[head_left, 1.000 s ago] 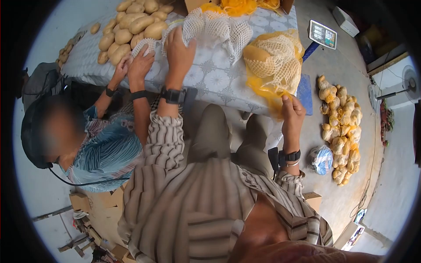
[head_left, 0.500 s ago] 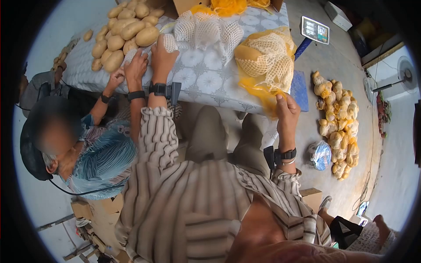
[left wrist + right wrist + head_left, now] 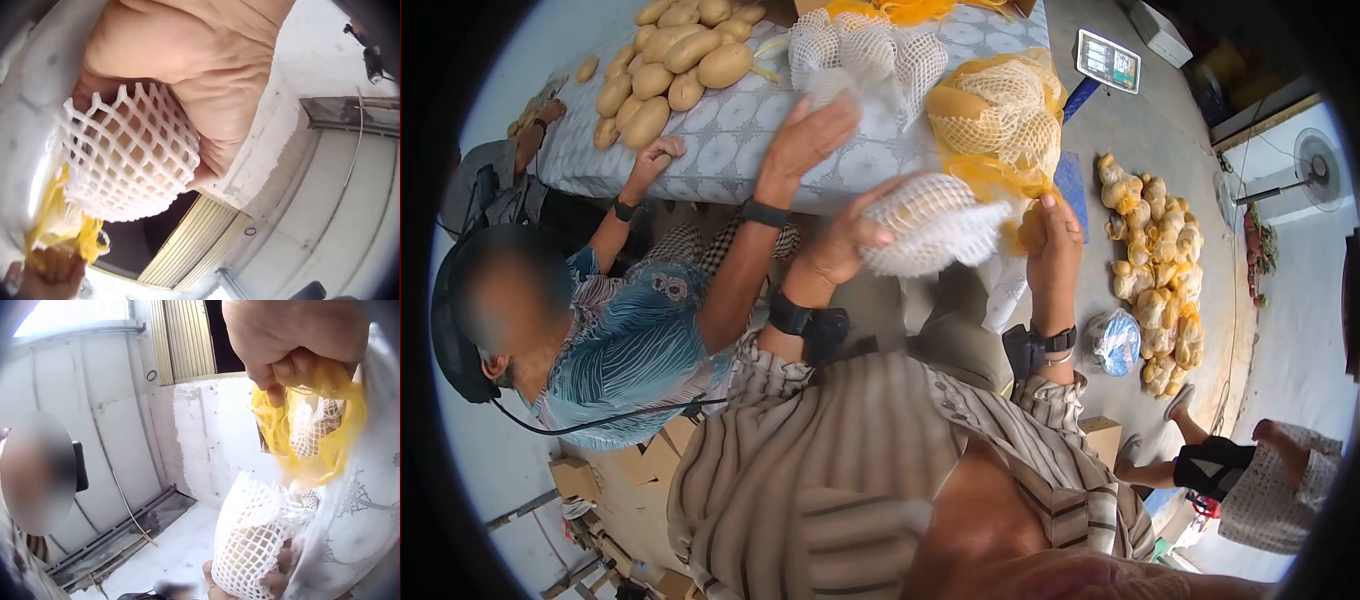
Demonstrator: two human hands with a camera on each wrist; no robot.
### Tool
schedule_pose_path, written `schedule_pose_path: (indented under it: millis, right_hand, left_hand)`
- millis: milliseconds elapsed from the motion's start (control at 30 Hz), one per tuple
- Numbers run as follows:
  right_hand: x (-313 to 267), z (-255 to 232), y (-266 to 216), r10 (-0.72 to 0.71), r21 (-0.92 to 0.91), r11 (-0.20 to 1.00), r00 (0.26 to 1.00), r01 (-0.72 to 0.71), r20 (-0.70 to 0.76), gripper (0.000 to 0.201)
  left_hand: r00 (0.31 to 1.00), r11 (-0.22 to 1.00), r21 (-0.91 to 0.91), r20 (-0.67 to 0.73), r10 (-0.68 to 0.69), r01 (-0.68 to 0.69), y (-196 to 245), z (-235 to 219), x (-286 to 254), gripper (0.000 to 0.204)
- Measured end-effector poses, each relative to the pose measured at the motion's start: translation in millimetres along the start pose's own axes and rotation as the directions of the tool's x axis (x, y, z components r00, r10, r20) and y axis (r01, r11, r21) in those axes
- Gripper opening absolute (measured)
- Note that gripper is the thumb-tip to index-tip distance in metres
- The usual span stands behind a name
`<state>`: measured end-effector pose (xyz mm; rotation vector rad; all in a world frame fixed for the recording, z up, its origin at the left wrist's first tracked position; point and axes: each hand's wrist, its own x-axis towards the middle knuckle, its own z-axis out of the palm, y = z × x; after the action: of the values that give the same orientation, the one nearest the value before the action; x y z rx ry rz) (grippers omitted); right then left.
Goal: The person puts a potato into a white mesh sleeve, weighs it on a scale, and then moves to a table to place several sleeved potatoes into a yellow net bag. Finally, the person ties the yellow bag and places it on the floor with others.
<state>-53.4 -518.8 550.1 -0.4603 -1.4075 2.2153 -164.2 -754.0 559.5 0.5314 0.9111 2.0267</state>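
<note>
My left hand [image 3: 837,245] grips a potato in a white foam net sleeve [image 3: 935,215], held in front of the table edge. In the left wrist view the palm curves over the netted potato [image 3: 134,159], and pale skin shows through the holes. My right hand [image 3: 1055,238] pinches the gathered rim of a yellow mesh bag [image 3: 975,172]. Several foam-netted potatoes [image 3: 1000,105] fill the part of the bag lying on the table. In the right wrist view, the bag's mouth [image 3: 340,453] hangs as a loop under my fingers, with the netted potato just below it.
Bare potatoes [image 3: 670,60] are heaped at the table's left. White foam sleeves [image 3: 865,50] lie at the back middle. Another person's hand [image 3: 810,135] reaches over the patterned tablecloth [image 3: 720,150] at left. A scale display [image 3: 1108,62] stands right; filled bags [image 3: 1165,270] lie on the floor.
My left hand has taken the netted potato from beside the other person's hands and brought it right, near the bag's mouth. The other person's hand has moved toward the sleeves. My right hand keeps its hold.
</note>
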Motion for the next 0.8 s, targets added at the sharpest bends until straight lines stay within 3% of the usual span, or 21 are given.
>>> schedule_pose_path:
  millis: [33, 133, 233, 300, 433, 500, 533, 600, 700, 767, 800]
  right_hand:
    - [-3.4, 6.3, -3.6, 0.000, -0.001, 1.000, 1.000, 0.000, -0.003, 0.021]
    - [-11.7, 17.5, -10.8, -0.133, -0.142, 0.982, 0.990, 0.125, -0.047, 0.022]
    - [-16.2, 16.0, -17.4, -0.118, -0.079, 0.990, 0.993, 0.120, 0.027, 0.024]
    - [-21.4, 22.4, -23.0, -0.128, -0.138, 0.984, 0.987, 0.114, -0.096, 0.025]
    - [-26.5, 12.2, -29.1, -0.075, -0.237, 0.970, 0.993, 0.051, -0.092, 0.027]
    - [-24.4, 16.8, -25.5, -0.183, -0.203, 0.964, 0.983, 0.174, -0.029, 0.028]
    - [-22.8, 19.8, -25.0, -0.181, -0.199, 0.965, 0.983, 0.172, -0.025, 0.028]
    - [-19.6, 24.2, -26.9, -0.332, -0.251, 0.914, 0.943, 0.319, -0.011, 0.028]
    - [-21.6, 18.8, -32.5, -0.326, -0.390, 0.867, 0.945, 0.310, 0.024, 0.027]
    - [-28.0, 19.7, -33.2, -0.302, -0.419, 0.861, 0.953, 0.287, 0.032, 0.026]
    - [-30.7, 20.0, -33.8, -0.278, -0.448, 0.854, 0.960, 0.264, 0.037, 0.026]
  left_hand:
    - [0.991, 0.998, 0.003, 0.121, -0.057, 0.057, -4.9, 7.4, 4.1, 0.086]
    - [0.965, 0.988, 0.044, 0.213, -0.155, 0.149, -17.9, 22.5, 21.7, 0.087]
    - [0.969, 0.986, 0.002, 0.187, -0.164, 0.167, -34.0, 22.1, 41.3, 0.081]
    - [0.970, 0.982, -0.052, 0.174, -0.171, 0.182, -41.4, 21.2, 52.8, 0.078]
    - [0.988, 0.974, -0.210, 0.143, -0.058, 0.088, -40.7, 27.9, 65.9, 0.074]
    - [0.988, 0.969, -0.237, 0.149, -0.035, 0.070, -39.7, 31.7, 71.7, 0.072]
    - [0.987, 0.973, -0.222, 0.155, -0.028, 0.062, -40.7, 33.5, 75.7, 0.070]
    - [0.987, 0.978, -0.201, 0.159, -0.016, 0.048, -40.8, 38.5, 79.1, 0.067]
    - [0.993, 0.999, -0.039, 0.112, -0.024, 0.029, -35.2, 47.9, 80.9, 0.068]
    - [0.996, 0.979, 0.184, 0.006, 0.084, -0.084, -35.3, 57.2, 83.5, 0.068]
    - [0.996, 0.979, 0.183, 0.005, 0.087, -0.087, -37.0, 60.9, 87.0, 0.068]
